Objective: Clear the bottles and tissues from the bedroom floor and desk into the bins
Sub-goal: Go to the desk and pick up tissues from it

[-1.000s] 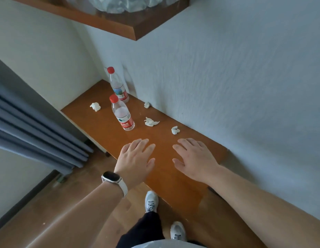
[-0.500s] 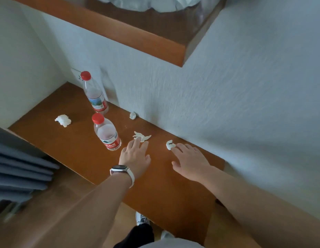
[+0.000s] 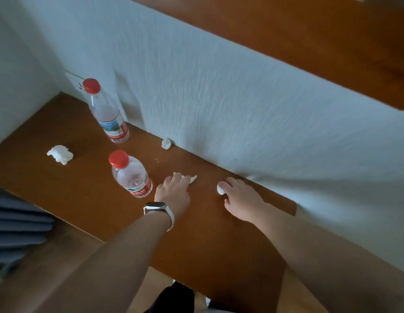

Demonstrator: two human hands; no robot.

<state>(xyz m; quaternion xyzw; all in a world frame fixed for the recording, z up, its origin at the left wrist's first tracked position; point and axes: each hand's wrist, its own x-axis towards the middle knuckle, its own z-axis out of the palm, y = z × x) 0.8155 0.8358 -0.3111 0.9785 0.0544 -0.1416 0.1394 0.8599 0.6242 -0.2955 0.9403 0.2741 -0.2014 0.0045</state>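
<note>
Two clear bottles with red caps stand on the brown desk [image 3: 60, 190]: the near bottle [image 3: 132, 175] just left of my left hand, the far bottle [image 3: 108, 114] by the wall. My left hand [image 3: 173, 193] reaches over the desk, its fingertips resting on a flat crumpled tissue [image 3: 190, 178]. My right hand [image 3: 241, 197] lies further right, and its index fingertip touches a small tissue ball [image 3: 220, 189]; the thumb stays apart from it. Another tissue wad [image 3: 60, 154] lies at the desk's left. A small one [image 3: 166, 143] sits against the wall.
A wooden shelf [image 3: 332, 46] juts from the white wall above the desk on the right. Grey curtain folds [image 3: 18, 227] hang at the lower left. Wooden floor and my shoes show below the desk's front edge.
Both hands have moved forward across the desk and reached the two nearest tissues. The view has shifted closer to the desk and wall.
</note>
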